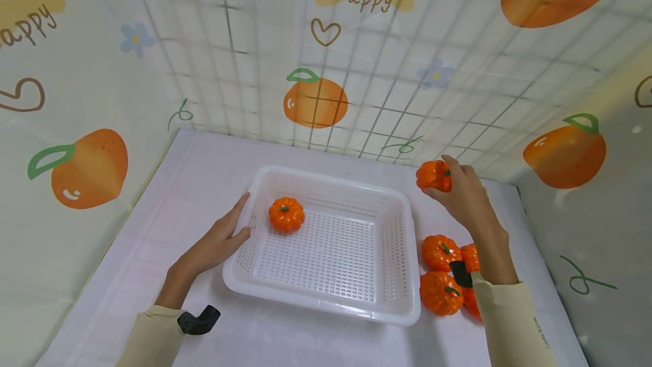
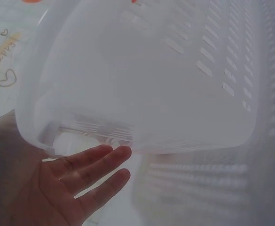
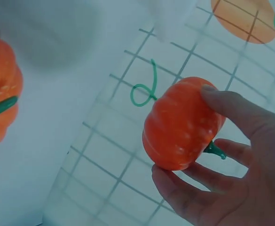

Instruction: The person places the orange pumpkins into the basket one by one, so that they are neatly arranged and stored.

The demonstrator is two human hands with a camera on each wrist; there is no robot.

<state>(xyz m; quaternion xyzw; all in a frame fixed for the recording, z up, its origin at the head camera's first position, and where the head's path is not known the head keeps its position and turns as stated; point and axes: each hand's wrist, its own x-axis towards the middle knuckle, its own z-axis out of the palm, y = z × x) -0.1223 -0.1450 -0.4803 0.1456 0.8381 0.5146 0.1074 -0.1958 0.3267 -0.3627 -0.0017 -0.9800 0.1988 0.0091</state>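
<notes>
Up at the back right of the table, my right hand (image 1: pixel 466 191) holds a small orange toy pumpkin (image 1: pixel 433 176) between thumb and fingertips. The right wrist view shows the pumpkin's green stem (image 3: pixel 215 149) turned towards the palm. A white plastic basket (image 1: pixel 326 306) with perforated walls and floor stands in the middle. One toy pumpkin (image 1: pixel 286 215) sits in its left back part, stem up. My left hand (image 1: pixel 220 242) rests against the basket's left side, and the left wrist view shows its straight fingers (image 2: pixel 102 188) spread beside the outer wall.
Right of the basket, several more toy pumpkins (image 1: pixel 441 292) lie close together, partly hidden by my right forearm. The white tabletop (image 1: pixel 204 157) is bordered by upright cloth walls (image 1: pixel 244 72) printed with oranges and hearts.
</notes>
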